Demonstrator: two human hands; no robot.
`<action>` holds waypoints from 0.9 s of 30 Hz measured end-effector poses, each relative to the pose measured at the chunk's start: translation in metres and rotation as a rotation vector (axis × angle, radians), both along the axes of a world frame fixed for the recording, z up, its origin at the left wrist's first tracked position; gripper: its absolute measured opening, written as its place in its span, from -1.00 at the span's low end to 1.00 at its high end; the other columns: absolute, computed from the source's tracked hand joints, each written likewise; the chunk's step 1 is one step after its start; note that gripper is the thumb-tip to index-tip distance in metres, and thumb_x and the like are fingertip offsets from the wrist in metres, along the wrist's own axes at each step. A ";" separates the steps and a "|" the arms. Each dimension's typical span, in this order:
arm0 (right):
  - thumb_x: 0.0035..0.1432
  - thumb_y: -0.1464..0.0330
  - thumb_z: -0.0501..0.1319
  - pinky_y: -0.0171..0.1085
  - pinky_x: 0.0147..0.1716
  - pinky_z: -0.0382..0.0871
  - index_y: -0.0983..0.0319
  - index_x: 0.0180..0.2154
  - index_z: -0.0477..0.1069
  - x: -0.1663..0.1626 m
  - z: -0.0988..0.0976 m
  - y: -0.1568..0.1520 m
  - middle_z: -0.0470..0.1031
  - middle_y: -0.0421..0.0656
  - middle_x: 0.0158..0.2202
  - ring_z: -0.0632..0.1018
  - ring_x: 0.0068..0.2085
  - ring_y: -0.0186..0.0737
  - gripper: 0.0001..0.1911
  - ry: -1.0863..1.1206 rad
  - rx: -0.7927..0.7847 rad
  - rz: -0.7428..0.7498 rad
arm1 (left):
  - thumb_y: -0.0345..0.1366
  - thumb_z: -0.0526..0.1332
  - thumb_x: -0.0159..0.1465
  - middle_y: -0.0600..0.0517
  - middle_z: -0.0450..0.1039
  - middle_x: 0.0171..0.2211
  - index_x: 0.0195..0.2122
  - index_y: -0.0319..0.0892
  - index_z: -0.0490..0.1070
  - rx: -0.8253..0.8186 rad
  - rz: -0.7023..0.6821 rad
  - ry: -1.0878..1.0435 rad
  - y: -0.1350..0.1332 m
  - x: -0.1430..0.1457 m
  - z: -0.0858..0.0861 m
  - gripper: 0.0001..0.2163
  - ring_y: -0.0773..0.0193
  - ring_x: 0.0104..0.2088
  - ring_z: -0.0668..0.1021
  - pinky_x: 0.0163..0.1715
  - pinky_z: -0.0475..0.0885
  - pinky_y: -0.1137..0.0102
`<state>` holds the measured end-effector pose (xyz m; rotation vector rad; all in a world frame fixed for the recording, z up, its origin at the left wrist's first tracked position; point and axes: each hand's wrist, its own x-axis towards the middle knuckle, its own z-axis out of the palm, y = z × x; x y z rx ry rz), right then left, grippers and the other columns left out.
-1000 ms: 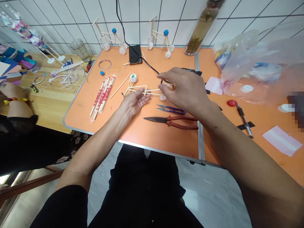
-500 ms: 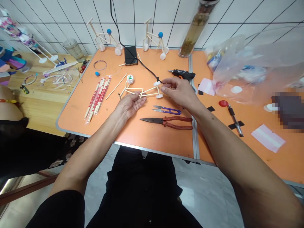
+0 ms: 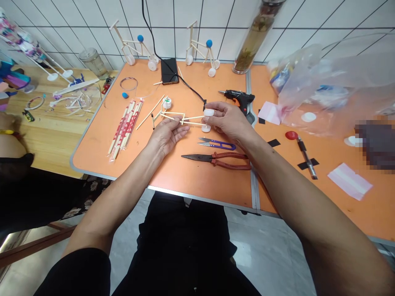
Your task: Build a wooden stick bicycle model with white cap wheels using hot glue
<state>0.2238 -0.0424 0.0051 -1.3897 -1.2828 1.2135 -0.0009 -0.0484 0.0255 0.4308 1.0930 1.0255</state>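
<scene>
A frame of thin wooden sticks (image 3: 177, 116) with white bottle-cap wheels lies on the orange table (image 3: 173, 172). My left hand (image 3: 166, 133) rests palm up under the frame's middle, fingertips closed on a stick. My right hand (image 3: 226, 121) grips the frame's right end, thumb and fingers pinching the two white caps (image 3: 208, 112). A black cable (image 3: 185, 82) runs behind the caps to a phone (image 3: 169, 70).
Purple snips (image 3: 217, 143) and red-handled pliers (image 3: 220, 159) lie near my right wrist. A glue gun (image 3: 239, 98), wrapped chopsticks (image 3: 126, 126), two finished stick models (image 3: 202, 47) at the wall, a tall jar (image 3: 254, 37) and plastic bags (image 3: 324, 86) stand around. Another person's arm (image 3: 9, 135) is at the left.
My right hand drew back from over the frame and now pinches the white caps at its right end. The glue gun came into sight. My left hand stayed under the sticks.
</scene>
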 end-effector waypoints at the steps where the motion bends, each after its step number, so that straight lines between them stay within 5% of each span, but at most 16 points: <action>1: 0.07 0.25 0.60 -0.19 -0.41 0.52 0.15 0.15 0.61 0.000 0.000 -0.001 0.74 -0.11 -0.19 0.64 -0.34 -0.15 -0.40 0.007 0.006 0.004 | -0.46 0.29 0.60 0.04 0.71 -0.34 -0.06 -0.21 0.58 0.013 0.002 0.010 0.001 -0.001 0.000 -0.92 0.40 -0.50 0.73 -0.42 0.61 0.60; 7: 0.07 0.24 0.62 -0.27 -0.57 0.17 0.17 0.10 0.65 -0.004 0.004 -0.007 0.55 -0.24 -0.44 0.41 -0.50 -0.28 -0.45 0.008 -0.021 0.020 | -0.45 0.30 0.60 0.07 0.68 -0.40 -0.16 -0.21 0.55 0.093 -0.003 0.057 0.005 -0.003 0.001 -0.86 0.42 -0.51 0.72 -0.44 0.59 0.61; 12: 0.09 0.21 0.62 -0.27 -0.56 0.27 0.22 0.13 0.69 -0.005 0.005 -0.007 0.65 -0.15 -0.34 0.51 -0.45 -0.24 -0.43 -0.073 -0.032 0.015 | -0.42 0.41 0.54 0.03 0.74 -0.36 -0.16 -0.22 0.59 0.095 -0.003 0.097 0.010 -0.003 0.003 -0.92 0.42 -0.52 0.72 -0.44 0.59 0.62; 17: 0.18 0.19 0.51 -0.06 -0.18 0.67 0.24 0.13 0.73 -0.003 0.006 -0.009 0.78 -0.01 -0.09 0.72 -0.18 -0.01 -0.49 -0.293 0.072 0.029 | -0.37 0.45 0.52 0.01 0.78 -0.34 0.03 -0.21 0.66 0.099 -0.020 0.109 0.015 -0.002 0.005 -0.89 0.42 -0.51 0.72 -0.39 0.62 0.62; 21: 0.22 0.25 0.45 0.11 0.17 0.65 0.23 0.09 0.75 -0.004 0.008 -0.009 0.80 0.03 0.07 0.76 0.07 0.14 -0.57 -0.403 0.144 0.030 | -0.37 0.44 0.52 -0.03 0.78 -0.33 0.02 -0.24 0.67 0.123 -0.040 0.151 0.018 -0.002 0.006 -0.90 0.39 -0.49 0.73 -0.35 0.65 0.57; 27: 0.29 0.28 0.41 0.10 0.17 0.60 0.23 0.14 0.75 -0.004 0.023 -0.009 0.77 0.05 0.18 0.73 0.07 0.14 -0.58 -0.595 0.277 0.016 | -0.40 0.46 0.49 -0.04 0.77 -0.36 0.02 -0.22 0.70 0.114 -0.072 0.149 0.019 -0.003 0.009 -0.88 0.37 -0.49 0.73 -0.39 0.61 0.59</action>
